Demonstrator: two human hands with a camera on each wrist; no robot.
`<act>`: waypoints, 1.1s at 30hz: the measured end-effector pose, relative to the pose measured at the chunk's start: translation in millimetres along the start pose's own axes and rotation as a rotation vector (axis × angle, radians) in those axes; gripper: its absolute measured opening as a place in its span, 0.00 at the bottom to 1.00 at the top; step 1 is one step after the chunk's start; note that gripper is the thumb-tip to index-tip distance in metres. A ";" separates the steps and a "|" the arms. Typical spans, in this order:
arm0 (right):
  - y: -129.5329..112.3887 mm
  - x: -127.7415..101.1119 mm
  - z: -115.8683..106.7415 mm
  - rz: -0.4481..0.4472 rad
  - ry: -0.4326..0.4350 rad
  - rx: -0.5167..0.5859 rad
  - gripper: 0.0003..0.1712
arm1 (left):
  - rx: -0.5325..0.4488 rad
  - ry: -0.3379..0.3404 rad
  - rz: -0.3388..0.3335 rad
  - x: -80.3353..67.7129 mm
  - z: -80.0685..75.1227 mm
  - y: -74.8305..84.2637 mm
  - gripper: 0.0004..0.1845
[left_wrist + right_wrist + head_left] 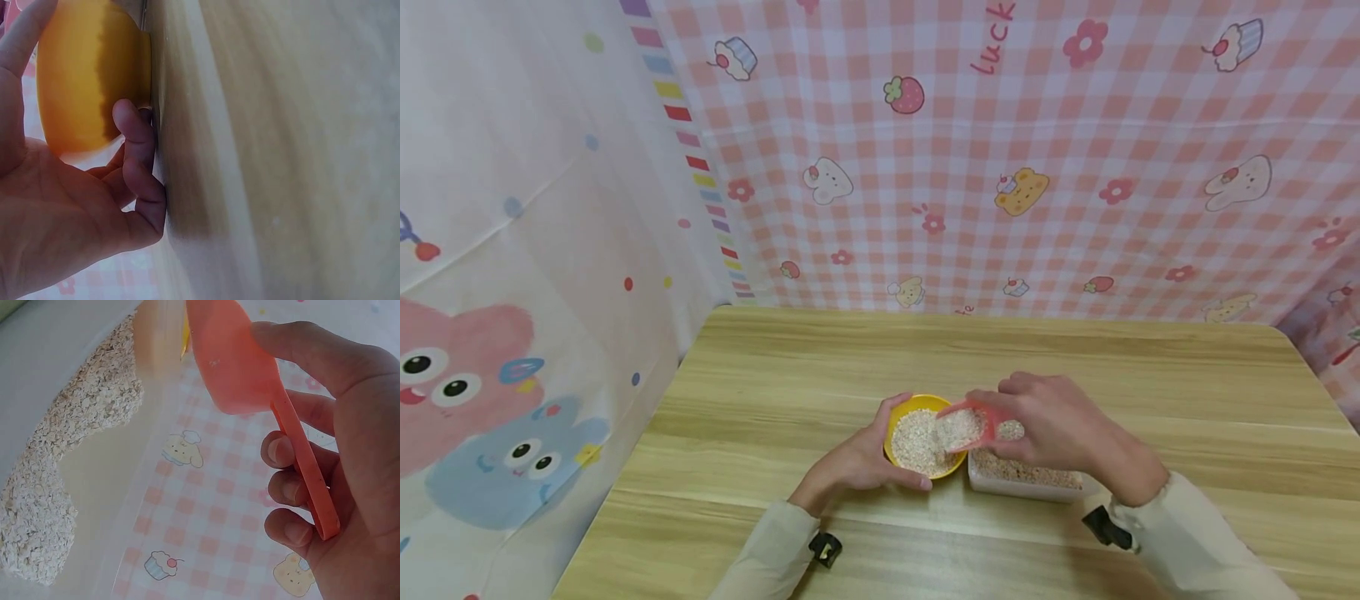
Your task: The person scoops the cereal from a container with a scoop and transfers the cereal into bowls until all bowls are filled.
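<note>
A yellow bowl [934,399] holds pale flakes that look like oats [916,443]. My left hand [867,457] grips the bowl from its left side, thumb along the near side and fingers at the far side. The left wrist view shows the bowl [84,75] standing on the table. In my right hand [1063,423] is a coral-pink scoop [989,427], tilted over the bowl's right rim with flakes in its mouth. From the right wrist view, fingers curl round the handle of the scoop [234,359] and the thumb presses its back.
Right beside the bowl stands a clear rectangular container [1022,488] with more flakes, partly under my right hand. The wood-grain table [820,358] meets a pink checked curtain [865,217] behind and a white printed sheet [550,217] at left.
</note>
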State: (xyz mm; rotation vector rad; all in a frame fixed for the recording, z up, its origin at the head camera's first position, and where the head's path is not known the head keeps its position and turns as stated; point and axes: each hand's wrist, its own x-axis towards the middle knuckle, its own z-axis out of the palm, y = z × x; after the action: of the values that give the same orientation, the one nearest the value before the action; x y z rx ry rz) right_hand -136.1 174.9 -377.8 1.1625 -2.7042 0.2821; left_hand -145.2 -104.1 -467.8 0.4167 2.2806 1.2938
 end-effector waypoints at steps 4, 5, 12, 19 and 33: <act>-2.4 1.2 -0.7 -0.003 -0.014 -0.016 0.30 | -0.004 -0.001 -0.004 -0.2 0.2 0.4 0.63; -2.7 1.5 -0.5 -0.006 -0.014 -0.019 0.30 | -0.004 -0.002 -0.005 -0.4 0.2 0.5 0.63; -5.0 3.5 0.0 -0.040 0.012 -0.009 0.29 | -0.006 -0.004 -0.002 -0.4 0.1 0.1 0.63; -8.5 7.3 0.3 -0.081 0.037 -0.036 0.29 | -0.016 -0.005 -0.009 -0.4 -0.2 0.1 0.63; -18.7 16.5 1.9 -0.211 0.132 -0.151 0.29 | -0.025 -0.012 -0.009 0.5 0.1 -1.2 0.63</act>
State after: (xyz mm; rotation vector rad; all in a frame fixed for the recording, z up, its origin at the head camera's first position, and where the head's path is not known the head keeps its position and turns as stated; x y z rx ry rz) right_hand -133.7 150.3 -373.7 1.3196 -2.4189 0.1172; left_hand -145.6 -104.3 -469.0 0.4033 2.2515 1.3108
